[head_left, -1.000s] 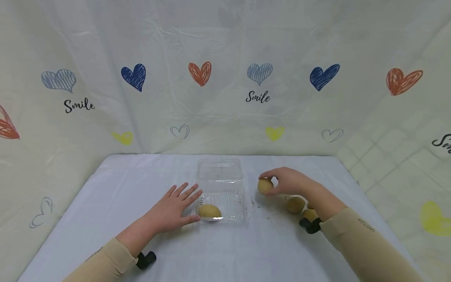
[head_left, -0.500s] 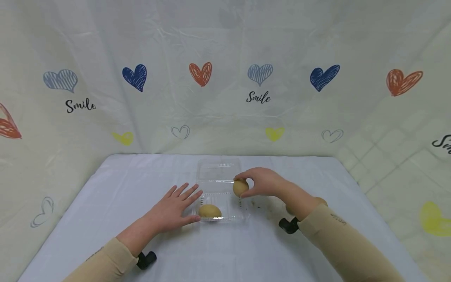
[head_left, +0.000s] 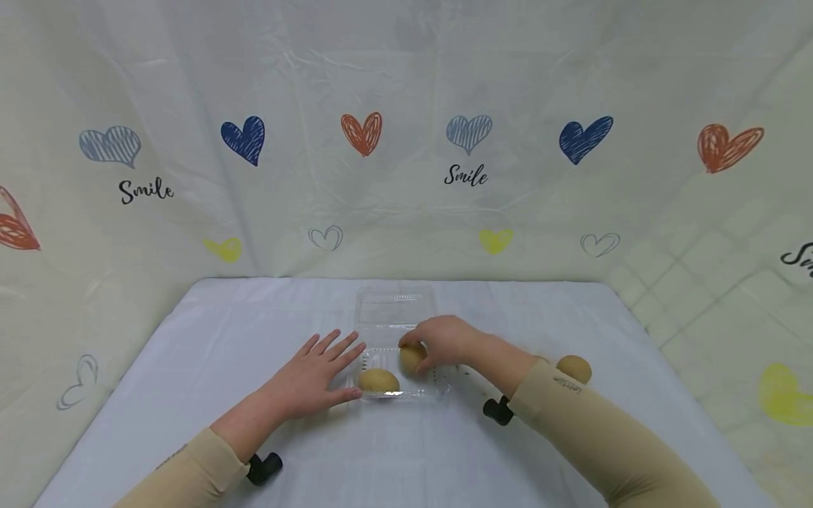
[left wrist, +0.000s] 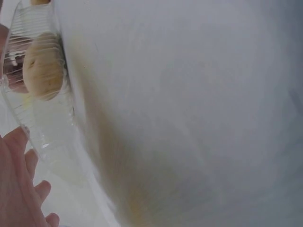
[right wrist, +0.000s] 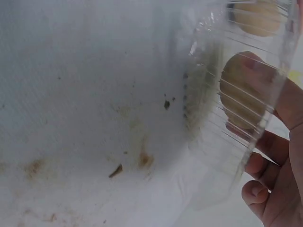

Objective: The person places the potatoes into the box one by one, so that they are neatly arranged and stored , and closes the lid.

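A clear plastic clamshell box [head_left: 416, 394] stands on the table with its lid [head_left: 395, 308] folded back. One potato [head_left: 379, 381] lies in the front left of its tray. My right hand [head_left: 449, 340] grips a second potato [head_left: 411, 360] between thumb and fingers, inside the tray at its right side. Through the ribbed wall, the right wrist view shows this held potato [right wrist: 236, 94] too. Fingers spread and straight, my left hand [head_left: 311, 386] rests at the box's left edge, thumb by the front corner. In the left wrist view, its fingertips [left wrist: 19, 135] are against the clear wall.
Another potato [head_left: 574, 369] sits on the white cloth [head_left: 406, 458] to the right, partly behind the right sleeve [head_left: 591, 416]. Dark dirt crumbs [right wrist: 116, 170] and brown smudges mark the cloth right of the box. A wall sheet with printed hearts [head_left: 362, 132] hangs behind.
My right hand has carried the potato leftward from the table on the right, over the box edge and down into the tray. The left hand has stayed still.
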Available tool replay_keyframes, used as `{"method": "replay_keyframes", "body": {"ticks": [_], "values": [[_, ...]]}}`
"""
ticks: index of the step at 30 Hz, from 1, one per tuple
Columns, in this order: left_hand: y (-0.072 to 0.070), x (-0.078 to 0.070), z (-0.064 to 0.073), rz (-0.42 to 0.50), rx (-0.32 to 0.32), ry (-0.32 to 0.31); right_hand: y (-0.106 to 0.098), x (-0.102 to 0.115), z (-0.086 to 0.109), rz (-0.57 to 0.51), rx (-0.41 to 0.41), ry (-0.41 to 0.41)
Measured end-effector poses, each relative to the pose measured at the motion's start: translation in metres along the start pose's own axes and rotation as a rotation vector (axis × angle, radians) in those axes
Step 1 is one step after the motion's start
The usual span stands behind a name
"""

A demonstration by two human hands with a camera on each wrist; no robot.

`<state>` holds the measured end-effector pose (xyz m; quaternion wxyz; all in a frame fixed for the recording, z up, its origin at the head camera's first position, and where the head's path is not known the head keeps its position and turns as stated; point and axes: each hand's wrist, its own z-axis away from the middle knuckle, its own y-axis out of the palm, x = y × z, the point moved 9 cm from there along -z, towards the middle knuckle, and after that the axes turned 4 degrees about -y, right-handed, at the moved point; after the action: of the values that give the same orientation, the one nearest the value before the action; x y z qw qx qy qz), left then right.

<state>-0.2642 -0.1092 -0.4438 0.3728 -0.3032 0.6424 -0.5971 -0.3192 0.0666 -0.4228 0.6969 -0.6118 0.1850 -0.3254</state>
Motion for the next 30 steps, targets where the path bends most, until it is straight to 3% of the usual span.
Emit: {"method": "replay_keyframes", "body": {"ticks": [6,14,30], "values": [[0.002,0.000,-0.001,0.002,0.007,0.000,0.008,0.000,-0.005,-0.002,0.027,0.018],[0.000,0.001,0.001,0.003,0.009,-0.011,0.003,-0.001,-0.002,-0.011,0.047,0.051],[-0.002,0.001,0.001,0.017,0.023,-0.016,-0.003,-0.004,0.000,-0.128,-0.012,0.131]]}}
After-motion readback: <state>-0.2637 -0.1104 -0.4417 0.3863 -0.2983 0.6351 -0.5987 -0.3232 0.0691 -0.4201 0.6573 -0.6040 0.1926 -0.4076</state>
